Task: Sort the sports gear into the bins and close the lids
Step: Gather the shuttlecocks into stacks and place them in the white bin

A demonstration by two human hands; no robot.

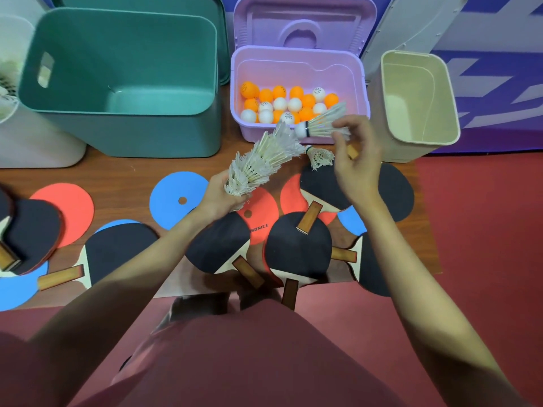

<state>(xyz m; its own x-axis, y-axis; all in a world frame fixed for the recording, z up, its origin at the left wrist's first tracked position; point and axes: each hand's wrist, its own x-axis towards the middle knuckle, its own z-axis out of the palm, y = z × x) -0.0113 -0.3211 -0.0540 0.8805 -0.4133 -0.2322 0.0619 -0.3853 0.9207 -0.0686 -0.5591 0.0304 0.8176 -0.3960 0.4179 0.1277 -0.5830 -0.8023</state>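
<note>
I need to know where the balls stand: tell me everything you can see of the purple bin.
The purple bin is lilac plastic, rectangular with rounded corners, upright on the wooden board between the green bin and beige bin. Its lid stands open behind it. Orange and white table tennis balls cover the near floor.

A wooden board (123,171) lies on red flooring (484,230) before a blue-white wall (499,39).

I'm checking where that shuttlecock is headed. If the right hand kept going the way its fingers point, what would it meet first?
The right hand, holding a shuttlecock, points up-left toward the purple bin of ping-pong balls. Its near rim probably comes first; depth is unclear.
</note>
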